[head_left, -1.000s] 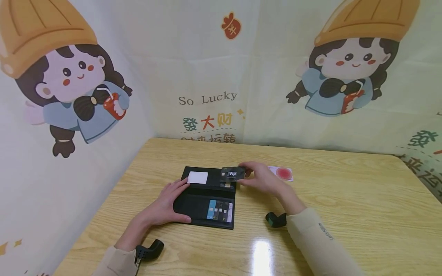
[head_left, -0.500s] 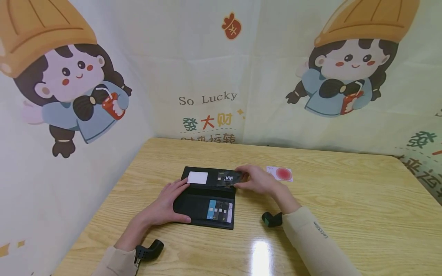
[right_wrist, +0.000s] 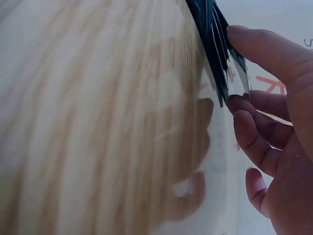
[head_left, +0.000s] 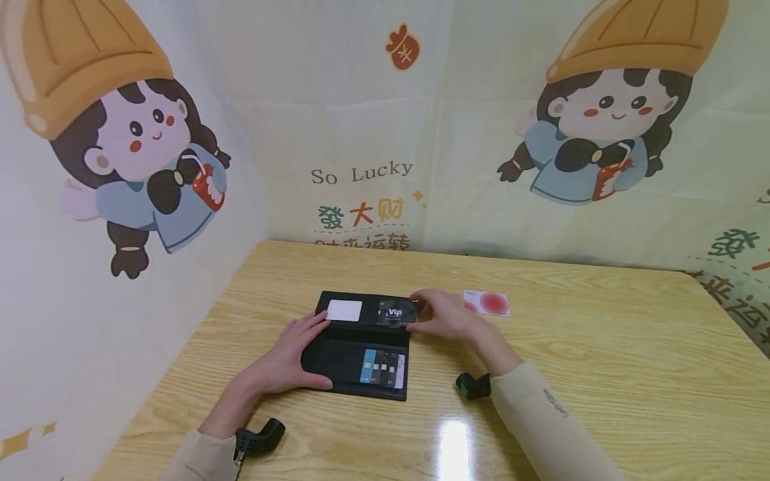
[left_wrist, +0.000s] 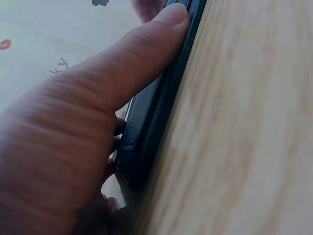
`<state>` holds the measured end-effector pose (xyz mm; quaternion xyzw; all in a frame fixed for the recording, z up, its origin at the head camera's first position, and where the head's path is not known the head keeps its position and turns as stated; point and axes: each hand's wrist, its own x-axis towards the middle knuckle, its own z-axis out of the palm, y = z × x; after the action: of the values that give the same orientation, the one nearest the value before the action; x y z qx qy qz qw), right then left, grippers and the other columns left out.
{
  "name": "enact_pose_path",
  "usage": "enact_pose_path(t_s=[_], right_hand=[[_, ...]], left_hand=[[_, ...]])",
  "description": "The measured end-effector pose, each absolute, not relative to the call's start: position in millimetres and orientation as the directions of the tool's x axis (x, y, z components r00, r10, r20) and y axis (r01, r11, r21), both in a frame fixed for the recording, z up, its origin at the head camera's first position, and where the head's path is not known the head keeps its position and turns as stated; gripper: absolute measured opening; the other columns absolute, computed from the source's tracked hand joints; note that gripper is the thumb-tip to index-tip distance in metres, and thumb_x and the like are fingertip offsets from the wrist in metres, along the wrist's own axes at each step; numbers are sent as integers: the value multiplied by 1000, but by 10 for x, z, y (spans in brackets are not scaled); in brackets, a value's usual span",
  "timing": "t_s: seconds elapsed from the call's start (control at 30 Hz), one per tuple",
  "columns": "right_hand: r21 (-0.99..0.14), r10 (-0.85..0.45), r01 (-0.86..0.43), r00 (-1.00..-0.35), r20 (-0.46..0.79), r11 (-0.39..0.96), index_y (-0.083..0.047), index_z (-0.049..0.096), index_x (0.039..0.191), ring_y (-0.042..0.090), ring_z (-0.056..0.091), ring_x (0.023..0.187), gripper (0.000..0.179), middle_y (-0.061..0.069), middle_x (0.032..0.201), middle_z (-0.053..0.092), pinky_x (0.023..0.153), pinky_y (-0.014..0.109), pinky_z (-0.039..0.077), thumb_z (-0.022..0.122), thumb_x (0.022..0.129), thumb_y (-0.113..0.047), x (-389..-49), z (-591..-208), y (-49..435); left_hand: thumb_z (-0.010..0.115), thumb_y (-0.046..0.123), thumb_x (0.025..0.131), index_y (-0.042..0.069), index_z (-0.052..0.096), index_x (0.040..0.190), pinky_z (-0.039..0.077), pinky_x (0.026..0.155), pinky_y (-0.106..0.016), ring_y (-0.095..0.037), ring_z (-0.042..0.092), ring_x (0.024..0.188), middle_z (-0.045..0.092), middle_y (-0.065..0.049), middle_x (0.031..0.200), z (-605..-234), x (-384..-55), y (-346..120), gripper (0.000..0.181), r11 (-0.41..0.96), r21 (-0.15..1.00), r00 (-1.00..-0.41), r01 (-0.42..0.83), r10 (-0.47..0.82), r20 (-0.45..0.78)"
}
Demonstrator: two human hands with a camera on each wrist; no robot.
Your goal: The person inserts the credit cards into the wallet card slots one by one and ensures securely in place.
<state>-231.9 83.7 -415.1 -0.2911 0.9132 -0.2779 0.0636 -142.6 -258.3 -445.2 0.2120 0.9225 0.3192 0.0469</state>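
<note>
A black card wallet [head_left: 331,364] lies spread out flat on the table. My left hand [head_left: 279,361] rests on its left side, fingers on the upper panel and thumb along the lower edge; in the left wrist view the thumb [left_wrist: 142,54] presses on the wallet's border. With thumb and fingers my right hand [head_left: 448,317] pinches the right end of a black Vip card [head_left: 394,312], which lies over the right part of the upper panel. From the right wrist, the thumb is on the card's [right_wrist: 239,63] face, and other fingertips are at its edge.
A white rectangle [head_left: 345,310] shows on the upper panel's left. Several overlapping cards [head_left: 381,369] sit in the lower panel's slots. Behind my right hand lies a pinkish card with red circles [head_left: 493,303] on the wooden table [head_left: 571,347]. A printed curtain [head_left: 469,133] stands behind.
My right hand has moved left and slightly down with the Vip card, bringing it lower and flatter over the upper panel. The left hand stays in place.
</note>
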Motion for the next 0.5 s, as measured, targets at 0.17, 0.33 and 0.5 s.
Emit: enact_pose_path(t_s=[0.17, 0.33, 0.5], right_hand=[[-527, -534, -486, -842, 70, 697, -2, 65, 125, 24, 61, 103, 53, 8, 117, 66, 93, 43, 51, 83, 85, -32, -2317, -4183, 899], [-523, -543, -510, -834, 103, 683, -4, 66, 124, 29, 61, 111, 50, 11, 123, 63, 97, 46, 50, 82, 86, -32, -2330, -4197, 901], [-505, -546, -527, -828, 124, 684, -3, 66, 123, 29, 61, 111, 50, 12, 124, 63, 97, 47, 50, 82, 86, -32, -2357, -4212, 858]], left_hand=[[89, 55, 67, 7, 39, 155, 5, 119, -60, -38, 15, 151, 25, -11, 165, -4484, -1474, -2591, 112, 708, 607, -906, 360, 421, 46], [89, 55, 67, 7, 39, 155, 5, 119, -60, -38, 15, 151, 25, -11, 165, -4507, -1519, -2605, 112, 707, 605, -904, 366, 425, 50], [89, 54, 67, 7, 39, 155, 4, 119, -59, -38, 15, 150, 25, -11, 165, -4528, -1556, -2626, 112, 700, 610, -901, 372, 431, 55]])
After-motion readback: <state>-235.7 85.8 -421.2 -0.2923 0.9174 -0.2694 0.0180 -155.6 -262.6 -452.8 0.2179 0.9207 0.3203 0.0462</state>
